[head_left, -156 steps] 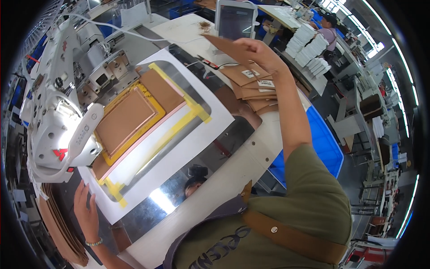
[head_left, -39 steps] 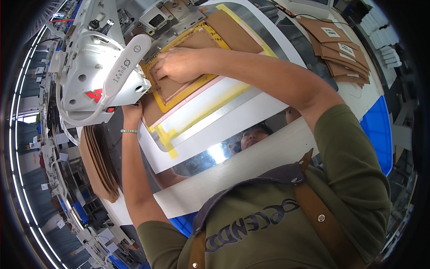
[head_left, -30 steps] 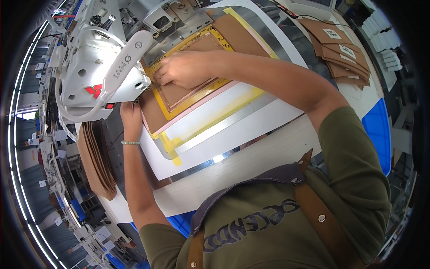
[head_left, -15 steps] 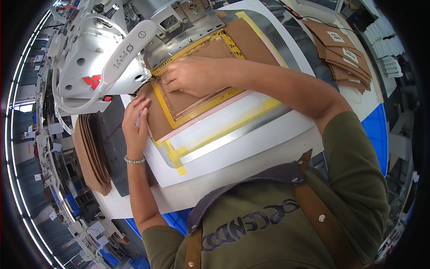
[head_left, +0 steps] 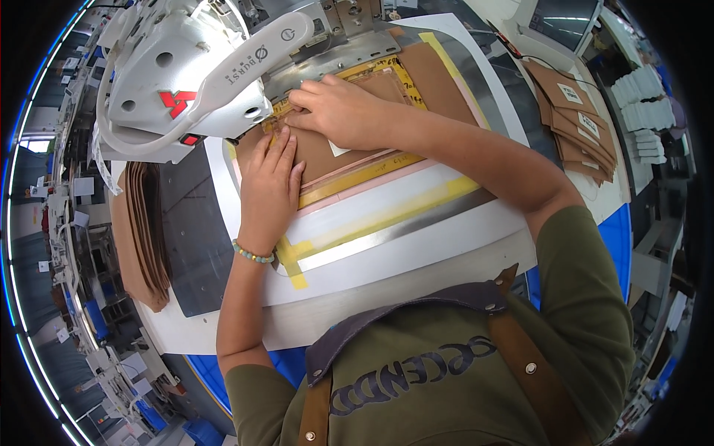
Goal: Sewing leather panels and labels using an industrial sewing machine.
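A brown fabric panel (head_left: 457, 89) lies under a yellow rectangular clamp frame (head_left: 357, 177) beside the head of a white sewing machine (head_left: 160, 82). My left hand (head_left: 271, 182) rests on the frame's left side and the brown fabric, fingers stretched out and flat. Close to the machine head, my right hand (head_left: 335, 111) is bent over the fabric inside the frame, with its fingers curled together. Whatever its fingertips hold, if anything, is hidden. Below that palm a small white piece (head_left: 338, 149) shows on the brown fabric.
Folded brown pieces (head_left: 141, 238) stand in a stack at the left. Brown panels with white labels (head_left: 573, 119) are piled at the right, near a screen (head_left: 558, 26). A metal clamp plate (head_left: 335, 63) reaches over the frame's far side. Yellow tape (head_left: 387, 221) marks the white board.
My left hand has moved right, from the fabric's left edge onto the frame. The right hand's fingers have shifted slightly, and a white piece now shows beneath it. The view has shifted too.
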A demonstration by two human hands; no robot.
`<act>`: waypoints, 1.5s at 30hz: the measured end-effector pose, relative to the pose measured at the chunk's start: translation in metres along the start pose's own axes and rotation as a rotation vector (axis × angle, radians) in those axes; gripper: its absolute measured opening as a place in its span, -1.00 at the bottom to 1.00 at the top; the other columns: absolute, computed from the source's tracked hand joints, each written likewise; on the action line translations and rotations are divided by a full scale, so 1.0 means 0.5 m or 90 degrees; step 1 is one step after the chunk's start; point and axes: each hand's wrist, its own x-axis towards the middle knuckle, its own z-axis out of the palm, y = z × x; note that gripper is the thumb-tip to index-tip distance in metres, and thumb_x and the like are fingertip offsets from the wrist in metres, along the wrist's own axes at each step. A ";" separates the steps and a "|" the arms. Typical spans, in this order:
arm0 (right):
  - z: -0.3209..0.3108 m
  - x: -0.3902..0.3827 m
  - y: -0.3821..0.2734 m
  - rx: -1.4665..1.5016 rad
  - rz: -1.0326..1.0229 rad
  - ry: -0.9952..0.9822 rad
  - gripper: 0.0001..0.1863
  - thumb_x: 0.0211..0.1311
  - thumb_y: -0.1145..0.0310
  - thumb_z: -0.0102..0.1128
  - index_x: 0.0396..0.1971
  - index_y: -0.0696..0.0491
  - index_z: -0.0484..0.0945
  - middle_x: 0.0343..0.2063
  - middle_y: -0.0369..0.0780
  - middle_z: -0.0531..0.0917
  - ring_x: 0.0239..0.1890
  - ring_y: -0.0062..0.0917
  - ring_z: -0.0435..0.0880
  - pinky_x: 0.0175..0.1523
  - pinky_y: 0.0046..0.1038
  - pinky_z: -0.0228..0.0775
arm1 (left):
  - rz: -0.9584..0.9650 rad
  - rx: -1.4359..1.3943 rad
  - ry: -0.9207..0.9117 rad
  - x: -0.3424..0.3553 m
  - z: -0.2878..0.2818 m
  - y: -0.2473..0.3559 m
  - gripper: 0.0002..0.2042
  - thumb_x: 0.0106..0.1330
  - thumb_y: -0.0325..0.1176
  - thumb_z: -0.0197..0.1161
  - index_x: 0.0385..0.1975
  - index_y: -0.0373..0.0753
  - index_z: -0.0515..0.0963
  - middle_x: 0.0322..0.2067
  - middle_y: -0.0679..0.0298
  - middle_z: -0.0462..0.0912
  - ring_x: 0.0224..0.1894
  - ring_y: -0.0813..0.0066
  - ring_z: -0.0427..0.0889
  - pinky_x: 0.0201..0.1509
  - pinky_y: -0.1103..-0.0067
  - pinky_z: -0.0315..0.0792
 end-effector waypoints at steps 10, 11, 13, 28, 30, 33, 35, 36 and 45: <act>0.012 0.001 -0.002 -0.002 0.020 -0.012 -0.58 0.44 0.40 0.14 0.23 -0.06 0.72 0.01 -0.25 0.60 0.14 -0.39 0.53 0.20 -0.31 0.31 | 0.005 -0.035 0.001 0.006 -0.008 0.002 -0.58 0.48 -0.42 0.31 0.31 -0.34 0.61 0.37 0.08 0.61 0.37 -0.05 0.51 0.48 0.24 0.40; 0.012 0.001 -0.001 -0.001 0.019 -0.012 -0.58 0.44 0.40 0.14 0.23 -0.06 0.72 0.01 -0.25 0.60 0.14 -0.39 0.53 0.20 -0.31 0.31 | 0.010 -0.033 -0.002 0.007 -0.009 0.002 -0.58 0.47 -0.42 0.31 0.31 -0.35 0.61 0.36 0.07 0.62 0.36 -0.04 0.52 0.47 0.25 0.41; 0.012 0.000 0.001 0.010 0.021 -0.011 -0.57 0.44 0.40 0.14 0.24 -0.07 0.72 0.02 -0.25 0.60 0.14 -0.39 0.53 0.20 -0.31 0.31 | 0.017 -0.021 0.001 0.011 -0.010 0.004 -0.58 0.47 -0.42 0.32 0.30 -0.36 0.62 0.35 0.06 0.63 0.35 -0.04 0.53 0.46 0.25 0.42; 0.014 0.012 -0.017 0.024 0.032 0.036 -0.58 0.37 0.42 0.22 0.20 0.03 0.72 0.00 -0.22 0.60 0.11 -0.34 0.55 0.21 -0.26 0.33 | -0.001 -0.045 0.016 0.010 -0.012 0.007 -0.49 0.40 -0.32 0.41 0.31 -0.39 0.57 0.36 0.04 0.58 0.38 -0.08 0.49 0.49 0.15 0.36; 0.002 0.007 -0.009 0.037 0.039 0.015 -0.58 0.35 0.44 0.23 0.19 0.04 0.72 0.03 -0.22 0.62 0.13 -0.35 0.56 0.22 -0.26 0.34 | -0.020 -0.064 0.033 0.005 -0.008 0.002 -0.47 0.40 -0.30 0.42 0.32 -0.39 0.54 0.39 0.04 0.54 0.41 -0.10 0.46 0.51 0.13 0.34; -0.058 -0.008 0.006 0.039 0.059 -0.037 -0.58 0.32 0.48 0.22 0.17 0.07 0.71 0.10 -0.23 0.67 0.18 -0.36 0.57 0.27 -0.26 0.36 | -0.010 -0.019 0.014 0.000 -0.013 -0.002 -0.45 0.42 -0.29 0.41 0.33 -0.43 0.51 0.43 0.03 0.49 0.45 -0.13 0.42 0.53 0.15 0.33; -0.089 -0.049 0.022 0.023 0.075 -0.072 -0.58 0.33 0.51 0.20 0.17 0.08 0.71 0.14 -0.24 0.69 0.21 -0.37 0.58 0.29 -0.26 0.36 | -0.001 -0.032 -0.006 0.006 -0.016 0.003 -0.46 0.43 -0.27 0.40 0.33 -0.45 0.51 0.44 0.02 0.49 0.48 -0.13 0.39 0.54 0.17 0.31; -0.097 -0.072 0.030 0.020 0.058 -0.074 -0.60 0.32 0.47 0.23 0.15 0.07 0.71 0.08 -0.26 0.72 0.19 -0.39 0.59 0.28 -0.28 0.37 | -0.004 -0.034 -0.004 0.006 -0.017 0.003 -0.46 0.43 -0.27 0.40 0.33 -0.45 0.51 0.44 0.02 0.49 0.48 -0.13 0.39 0.54 0.17 0.31; -0.169 -0.222 0.062 -0.104 0.124 -0.028 -0.61 0.31 0.49 0.27 0.14 0.11 0.68 0.14 -0.23 0.74 0.26 -0.35 0.60 0.31 -0.25 0.44 | -0.018 -0.017 -0.032 0.007 -0.014 -0.008 -0.44 0.45 -0.26 0.39 0.35 -0.43 0.46 0.44 0.00 0.48 0.48 -0.13 0.39 0.56 0.16 0.29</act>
